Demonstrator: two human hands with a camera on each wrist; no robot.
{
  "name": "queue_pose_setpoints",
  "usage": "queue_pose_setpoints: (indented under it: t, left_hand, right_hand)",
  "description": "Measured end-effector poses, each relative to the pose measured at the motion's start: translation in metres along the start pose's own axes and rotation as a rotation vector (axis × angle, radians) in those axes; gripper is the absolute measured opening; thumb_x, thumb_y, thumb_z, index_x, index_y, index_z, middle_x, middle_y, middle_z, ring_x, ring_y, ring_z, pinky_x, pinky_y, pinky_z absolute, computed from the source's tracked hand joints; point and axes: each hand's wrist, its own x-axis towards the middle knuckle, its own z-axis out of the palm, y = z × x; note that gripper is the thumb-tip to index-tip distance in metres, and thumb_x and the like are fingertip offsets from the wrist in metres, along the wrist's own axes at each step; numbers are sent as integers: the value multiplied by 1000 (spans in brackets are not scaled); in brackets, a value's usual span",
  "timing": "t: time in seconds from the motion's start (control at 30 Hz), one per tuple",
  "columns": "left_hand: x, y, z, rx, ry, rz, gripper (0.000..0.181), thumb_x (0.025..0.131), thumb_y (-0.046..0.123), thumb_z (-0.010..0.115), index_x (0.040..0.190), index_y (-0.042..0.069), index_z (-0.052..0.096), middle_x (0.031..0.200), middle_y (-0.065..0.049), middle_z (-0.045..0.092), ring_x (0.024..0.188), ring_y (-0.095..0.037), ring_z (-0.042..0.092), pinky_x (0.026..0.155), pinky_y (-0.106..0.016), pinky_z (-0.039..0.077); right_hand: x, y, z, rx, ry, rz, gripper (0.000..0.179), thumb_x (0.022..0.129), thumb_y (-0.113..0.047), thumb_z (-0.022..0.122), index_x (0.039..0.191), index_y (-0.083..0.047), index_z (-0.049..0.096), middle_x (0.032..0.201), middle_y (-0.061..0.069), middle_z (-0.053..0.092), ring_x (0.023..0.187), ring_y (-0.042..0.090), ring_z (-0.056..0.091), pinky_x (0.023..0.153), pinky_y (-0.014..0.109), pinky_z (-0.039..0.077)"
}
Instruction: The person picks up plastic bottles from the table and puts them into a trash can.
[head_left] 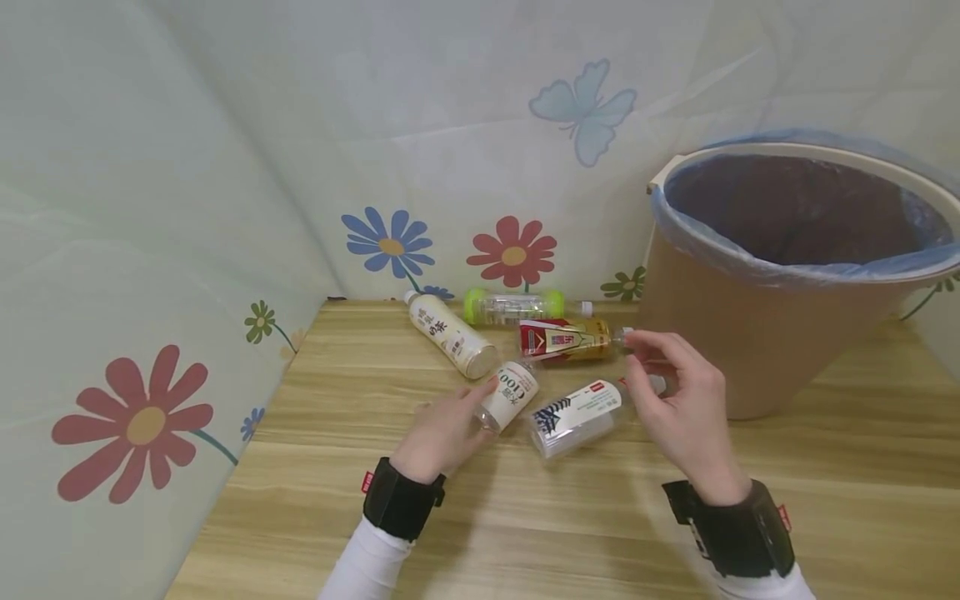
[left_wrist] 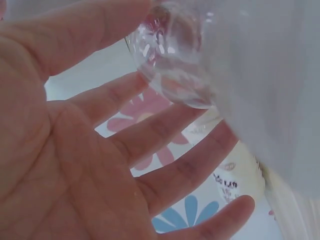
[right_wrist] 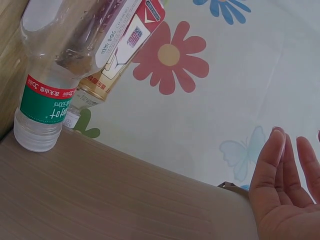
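In the head view my left hand touches a small clear bottle with a white C100 label lying on the table. In the left wrist view, the fingers of that hand are spread and nearly straight beside a clear bottle end. My right hand hovers over the cap end of a clear tea bottle with a white label; in the right wrist view it holds nothing. A red-and-gold labelled bottle lies behind. Farther back are a cream milk tea bottle and a clear bottle with green bands.
A tall tan bin with a blue liner bag stands at the right on the wooden table. Behind the bottles hangs a pale cloth printed with flowers and a butterfly.
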Motion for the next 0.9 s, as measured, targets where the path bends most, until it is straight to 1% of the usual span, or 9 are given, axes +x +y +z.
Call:
queue_pose_setpoints:
  t: [0.1,0.27,0.37,0.47,0.6,0.7,0.77,0.9]
  left_hand:
    - [0,-1,-3,1,-10,-26,64,86,25,67,144,21,41,128,-14,57,111,-33,56,86,-60,42]
    - [1,-4,-8,5,-35,-68,62,85,19,69,142,21,44,130,-11,56,112,-33,55,88,-57,41]
    - [0,-4,-8,12,-32,-73,61,85,18,69,141,22,45,132,-10,55,114,-35,53,91,-57,41]
    - [1,-4,-4,28,-13,-51,67,82,18,72,143,23,43,136,-10,51,119,-37,49,95,-59,38]
    - [5,-2,5,69,41,28,77,78,23,76,145,21,38,143,-13,44,125,-40,42,100,-61,33]
    - [8,-3,13,100,89,75,80,76,25,78,145,19,38,144,-14,42,124,-42,41,100,-62,33]
    - [10,-4,17,120,110,80,81,75,26,79,145,20,37,144,-14,42,123,-41,43,100,-61,33]
    - [12,-6,23,147,127,68,83,75,27,79,145,21,36,143,-13,44,122,-40,44,99,-59,35]
  right_hand:
    - [0,-1,0,-6,-4,5,25,83,5,62,106,0,67,95,8,67,81,6,57,75,6,45]
    - [0,0,0,0,-11,2,24,83,6,62,106,-1,66,96,9,67,81,8,57,74,6,45]
    - [0,0,1,2,-13,2,24,83,6,62,106,-1,67,96,8,67,81,8,57,73,7,46]
    - [-1,1,2,-3,-15,8,24,83,5,63,105,-2,67,95,7,67,80,6,56,73,8,46]
    - [-2,1,2,-9,-18,19,24,83,3,63,106,-3,67,94,7,67,80,6,57,73,8,46]
    - [-2,0,2,-10,-21,24,24,84,3,62,106,-3,67,95,6,67,80,7,57,73,7,46]
    - [-2,0,2,-7,-26,26,24,84,3,62,107,-3,67,97,7,67,80,6,57,73,7,46]
    - [-2,-1,2,0,-36,29,25,84,4,61,108,-2,66,99,8,67,81,5,57,74,6,46]
